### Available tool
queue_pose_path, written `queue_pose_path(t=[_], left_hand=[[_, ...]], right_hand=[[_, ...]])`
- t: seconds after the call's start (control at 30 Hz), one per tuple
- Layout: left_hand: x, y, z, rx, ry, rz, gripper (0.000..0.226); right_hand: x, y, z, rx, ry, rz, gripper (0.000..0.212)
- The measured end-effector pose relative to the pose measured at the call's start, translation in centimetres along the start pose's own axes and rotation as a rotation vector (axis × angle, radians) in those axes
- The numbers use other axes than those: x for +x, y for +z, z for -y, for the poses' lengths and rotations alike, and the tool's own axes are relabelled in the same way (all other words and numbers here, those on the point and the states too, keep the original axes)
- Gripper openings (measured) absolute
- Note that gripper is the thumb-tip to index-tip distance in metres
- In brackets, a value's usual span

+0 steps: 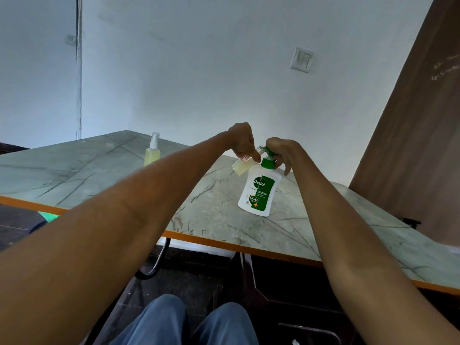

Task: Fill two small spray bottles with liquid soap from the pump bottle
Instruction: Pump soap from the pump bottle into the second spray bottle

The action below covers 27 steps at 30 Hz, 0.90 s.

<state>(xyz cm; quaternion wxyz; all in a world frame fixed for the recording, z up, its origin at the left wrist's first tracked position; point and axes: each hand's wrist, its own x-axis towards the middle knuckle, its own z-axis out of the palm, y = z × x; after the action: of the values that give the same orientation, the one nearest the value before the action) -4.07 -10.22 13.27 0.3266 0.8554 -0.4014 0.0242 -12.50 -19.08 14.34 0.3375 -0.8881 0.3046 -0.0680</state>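
a person seated at a marble-patterned table (224, 215) works with both arms stretched forward. the left hand (242, 140) has its fingers curled round a small spray bottle (242, 166), uncapped and tilted, with its open neck raised to the spout of the pump bottle (258, 189). the right hand (280, 151) sits on top of the green pump head (268, 159), fingers bent over it. the white pump bottle stands on the table near its front edge. a second spray bottle (152, 151), capped and holding pale yellow liquid, stands upright well to the left of the pump bottle. a light switch (301, 59) is on the wall above the pump bottle.
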Motion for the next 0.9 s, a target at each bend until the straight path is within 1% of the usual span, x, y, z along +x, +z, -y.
queue_pose_path(t=[0.2, 0.3, 0.47, 0.6, 0.77, 0.9], left_hand=[[0.14, 0.16, 0.18, 0.023, -0.007, 0.035, 0.045], [0.17, 0.20, 0.15, 0.021, -0.004, 0.027, 0.044], [0.08, -0.14, -0.16, 0.016, -0.004, 0.021, 0.045], [0.20, -0.06, -0.06, 0.009, -0.004, 0.016, 0.045], [0.17, 0.24, 0.25, 0.023, 0.000, 0.027, 0.044], [0.10, 0.29, 0.27, 0.010, -0.004, 0.027, 0.045]], right_hand=[[0.02, 0.64, -0.27, 0.027, 0.004, 0.001, 0.021], [0.28, 0.51, -0.45, 0.071, 0.008, 0.006, 0.022], [0.26, 0.18, -0.28, 0.057, -0.013, -0.014, 0.029], [0.06, 0.25, -0.21, 0.037, -0.019, -0.016, 0.030], [-0.26, 0.57, -0.41, 0.045, -0.005, -0.015, 0.023], [-0.08, 0.52, -0.62, 0.066, -0.010, -0.010, 0.029]])
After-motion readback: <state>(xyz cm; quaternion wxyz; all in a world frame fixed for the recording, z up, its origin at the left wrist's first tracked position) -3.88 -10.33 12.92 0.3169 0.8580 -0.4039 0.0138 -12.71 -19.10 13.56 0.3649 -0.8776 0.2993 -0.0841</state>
